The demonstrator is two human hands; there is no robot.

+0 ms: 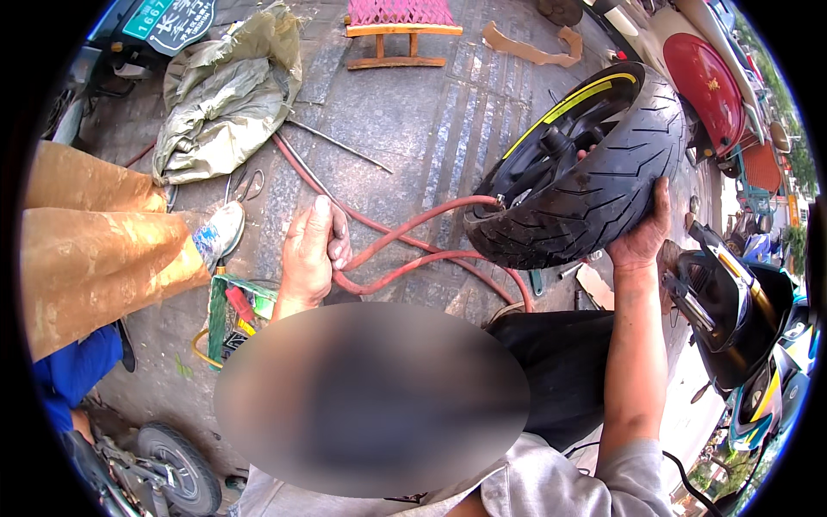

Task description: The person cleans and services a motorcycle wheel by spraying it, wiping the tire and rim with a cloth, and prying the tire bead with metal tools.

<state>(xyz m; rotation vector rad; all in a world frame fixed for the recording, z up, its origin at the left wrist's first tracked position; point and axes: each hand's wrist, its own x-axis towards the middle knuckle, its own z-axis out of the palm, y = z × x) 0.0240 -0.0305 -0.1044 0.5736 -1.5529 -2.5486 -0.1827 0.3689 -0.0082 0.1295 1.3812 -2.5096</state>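
A black-treaded scooter or motorcycle tyre [594, 211] on a dark rim with a yellow stripe [564, 102] is tilted up in front of me on the right. My right hand [642, 233] grips its near right side, with some fingers hidden behind the tyre. A bit of fingertip shows among the rim's spokes. My left hand [314, 248] is closed on a bend of a red rubber hose [405, 226], left of the wheel. One end of that hose meets a small metal fitting [500, 202] at the rim. A blurred oval covers the lower middle.
To the left stands a person in tan trousers [103, 258], near a crumpled canvas sheet [228, 95] and a green tool box [220, 310]. A thin metal rod [340, 146] and a low pink-topped stool [403, 43] are farther off. Parked scooters [706, 86] line the right.
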